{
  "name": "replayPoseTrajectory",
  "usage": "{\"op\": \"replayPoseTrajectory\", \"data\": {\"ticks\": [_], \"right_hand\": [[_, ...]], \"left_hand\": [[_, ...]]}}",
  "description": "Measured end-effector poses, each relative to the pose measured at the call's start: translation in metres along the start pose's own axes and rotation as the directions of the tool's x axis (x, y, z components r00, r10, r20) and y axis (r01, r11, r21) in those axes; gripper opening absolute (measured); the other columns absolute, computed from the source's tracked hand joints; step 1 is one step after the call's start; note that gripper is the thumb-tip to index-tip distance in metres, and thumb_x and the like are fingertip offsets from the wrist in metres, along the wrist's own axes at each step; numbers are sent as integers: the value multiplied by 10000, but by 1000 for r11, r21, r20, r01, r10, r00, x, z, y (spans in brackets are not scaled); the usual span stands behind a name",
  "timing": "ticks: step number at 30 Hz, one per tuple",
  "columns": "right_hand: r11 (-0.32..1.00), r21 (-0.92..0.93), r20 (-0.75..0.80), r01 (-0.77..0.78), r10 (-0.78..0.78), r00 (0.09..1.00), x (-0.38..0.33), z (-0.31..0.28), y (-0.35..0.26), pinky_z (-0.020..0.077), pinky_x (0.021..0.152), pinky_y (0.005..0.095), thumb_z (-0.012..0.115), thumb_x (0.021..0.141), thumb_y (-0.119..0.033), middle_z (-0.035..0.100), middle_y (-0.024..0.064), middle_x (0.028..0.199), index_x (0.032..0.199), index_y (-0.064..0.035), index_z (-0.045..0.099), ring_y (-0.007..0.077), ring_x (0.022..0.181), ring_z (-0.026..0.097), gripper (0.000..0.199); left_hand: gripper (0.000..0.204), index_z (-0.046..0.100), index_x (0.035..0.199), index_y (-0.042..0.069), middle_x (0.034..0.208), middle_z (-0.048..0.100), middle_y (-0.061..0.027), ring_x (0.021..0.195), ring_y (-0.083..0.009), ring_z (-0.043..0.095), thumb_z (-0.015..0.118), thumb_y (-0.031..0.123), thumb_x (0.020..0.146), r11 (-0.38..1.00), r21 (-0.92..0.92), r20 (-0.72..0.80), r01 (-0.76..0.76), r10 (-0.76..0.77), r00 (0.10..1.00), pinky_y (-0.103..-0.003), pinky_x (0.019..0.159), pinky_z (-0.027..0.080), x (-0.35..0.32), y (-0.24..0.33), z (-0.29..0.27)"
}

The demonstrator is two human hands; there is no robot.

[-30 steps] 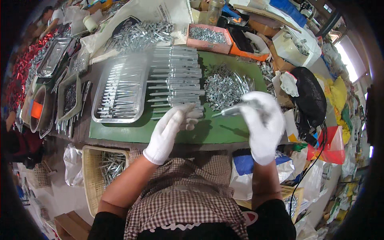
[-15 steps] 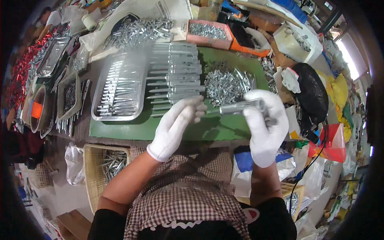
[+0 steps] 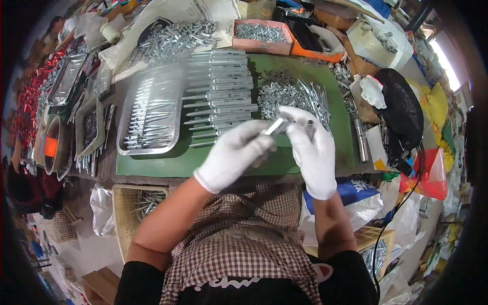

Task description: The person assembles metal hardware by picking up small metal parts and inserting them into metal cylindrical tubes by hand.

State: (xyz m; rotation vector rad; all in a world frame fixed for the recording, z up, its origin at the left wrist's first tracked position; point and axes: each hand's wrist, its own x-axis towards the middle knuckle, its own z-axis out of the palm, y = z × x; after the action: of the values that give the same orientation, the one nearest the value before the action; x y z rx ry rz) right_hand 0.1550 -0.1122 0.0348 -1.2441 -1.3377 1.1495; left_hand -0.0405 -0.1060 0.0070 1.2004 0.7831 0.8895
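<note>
In white gloves, both my hands meet over the front of the green mat. A short silver metal tube slants between their fingertips. My left hand has its fingers closed around the lower end. My right hand pinches near the upper end, where small metal parts are partly hidden by the fingers. Left of the hands lies a row of metal tubes with thin rods pointing left. Behind my right hand are a heap of small metal nuts or sleeves and several thin rods.
A clear plastic tray of pointed rods stands left on the mat. A pink box of small parts sits behind, beside a metal parts pile. A thick metal cylinder lies right of the mat. A basket stands below the table edge.
The thick metal cylinder has left my right hand; a similar one now lies right of the mat. My right hand moved left to meet my left, and a short tube is between them.
</note>
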Motion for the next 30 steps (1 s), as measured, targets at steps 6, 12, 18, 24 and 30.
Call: {"op": "replayPoseTrajectory", "data": {"ticks": [6,12,18,24,30], "right_hand": [[971,44,91,-237,232,968,-24,-5,26,418,531,216,531,1102,-249,742,57,1038,1425,-21,626,54,587,570,406],[929,177,143,-324,302,943,-24,-6,39,355,456,229,528,1100,-232,742,78,942,1322,10,666,61,501,533,356],[974,90,104,-207,197,975,-24,-2,46,466,585,279,599,1056,-187,688,42,770,1145,21,704,112,616,604,250],[977,-196,33,-83,91,995,-25,-3,49,491,679,297,676,998,-163,666,67,768,968,10,667,118,695,602,176],[975,-216,62,-53,68,996,-26,0,39,486,706,274,684,984,-95,658,34,819,1038,-7,685,95,741,575,103]], "left_hand": [[413,638,1318,51,1036,695,-155,888,-318,708,722,212,947,321,927,93,-194,304,948,-434,777,566,-5,3,-45],[308,669,1141,97,977,679,-107,881,-314,699,748,254,888,59,949,295,-310,180,938,-429,761,582,-4,24,-5],[372,679,1232,104,954,683,-99,853,-306,701,752,231,889,177,926,286,-333,245,926,-412,727,577,-14,8,-17],[473,659,1370,199,923,679,-101,820,-310,705,698,167,899,278,938,184,-207,105,977,-417,715,581,-21,11,-21],[492,655,1373,222,930,676,-96,835,-313,708,665,135,888,389,891,190,-232,144,971,-418,735,586,-24,0,-26]]}}
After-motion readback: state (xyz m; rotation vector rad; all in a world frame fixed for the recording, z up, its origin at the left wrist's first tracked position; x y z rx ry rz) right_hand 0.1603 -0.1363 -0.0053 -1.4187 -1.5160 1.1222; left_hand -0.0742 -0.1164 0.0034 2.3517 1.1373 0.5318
